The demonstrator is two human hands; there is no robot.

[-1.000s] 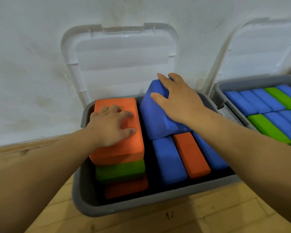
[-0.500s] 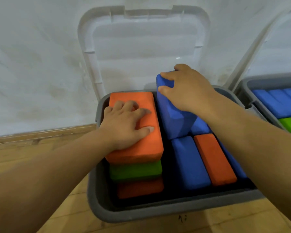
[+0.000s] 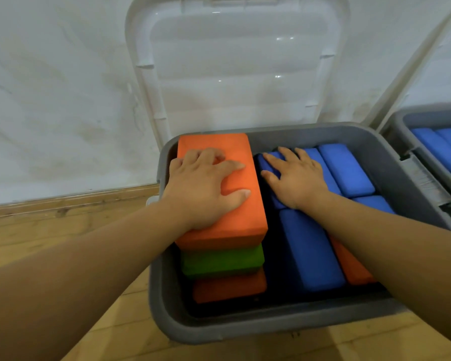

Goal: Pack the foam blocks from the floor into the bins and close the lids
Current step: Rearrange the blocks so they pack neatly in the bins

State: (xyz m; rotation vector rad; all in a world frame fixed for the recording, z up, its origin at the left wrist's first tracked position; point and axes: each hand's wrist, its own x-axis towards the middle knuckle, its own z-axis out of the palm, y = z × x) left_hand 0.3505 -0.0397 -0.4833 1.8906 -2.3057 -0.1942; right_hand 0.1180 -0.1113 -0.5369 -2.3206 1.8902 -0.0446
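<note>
Orange foam block (image 3: 216,140) topping a stack at the left of the grey bin (image 3: 219,327).
It is laid flat, its long axis pointed toward the raised lid (image 3: 235,74), and is pressed by the left hand (image 3: 206,186), fingers spread. The right hand (image 3: 294,175), likewise spread, is rested on a blue block (image 3: 270,166) aligned the same way beside the stack.

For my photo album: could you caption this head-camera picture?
Left hand rests on an orange block, right hand on a blue block, in an open grey bin.
</note>
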